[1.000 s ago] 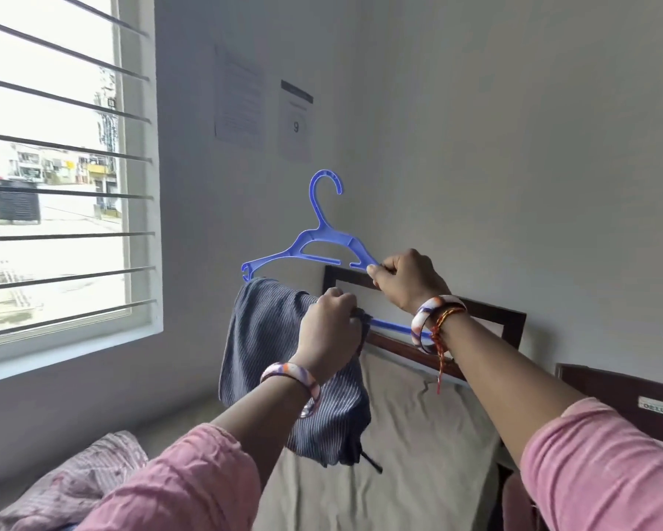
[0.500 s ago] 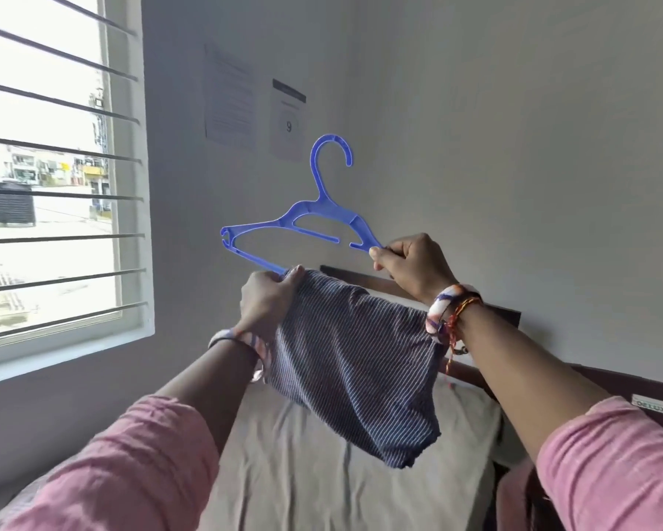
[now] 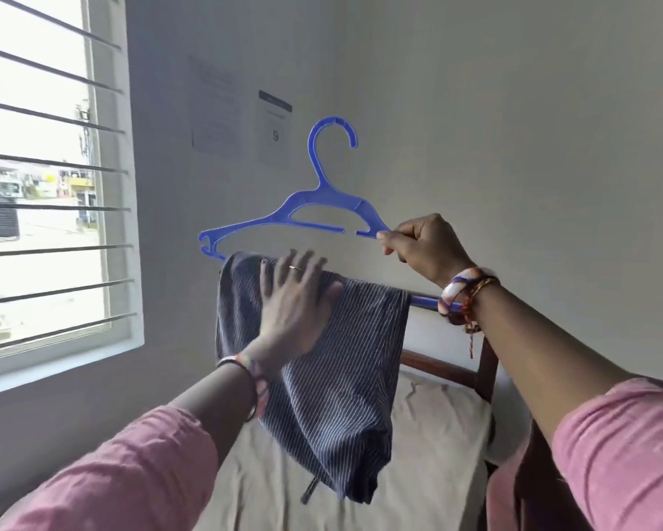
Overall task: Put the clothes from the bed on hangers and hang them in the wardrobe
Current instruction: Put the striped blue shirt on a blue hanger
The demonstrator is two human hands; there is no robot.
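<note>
A blue plastic hanger (image 3: pixel 322 208) is held up in front of the wall, hook upward. My right hand (image 3: pixel 422 243) grips its right shoulder end. A dark blue garment with thin white stripes (image 3: pixel 341 377) hangs folded over the hanger's bottom bar, reaching down toward the bed. My left hand (image 3: pixel 295 304) lies flat against the front of the garment near the bar, fingers spread and straight. The wardrobe is out of view.
The bed with a beige sheet (image 3: pixel 429 454) and a dark wooden headboard (image 3: pixel 483 362) is below. A barred window (image 3: pixel 46 185) fills the left. Two paper notices (image 3: pixel 242 120) hang on the wall behind the hanger. Dark wooden furniture (image 3: pixel 514 492) stands at lower right.
The garment now drapes over the hanger's bottom bar. My left hand let go of the cloth's edge and opened flat against it. The hanger sits more level.
</note>
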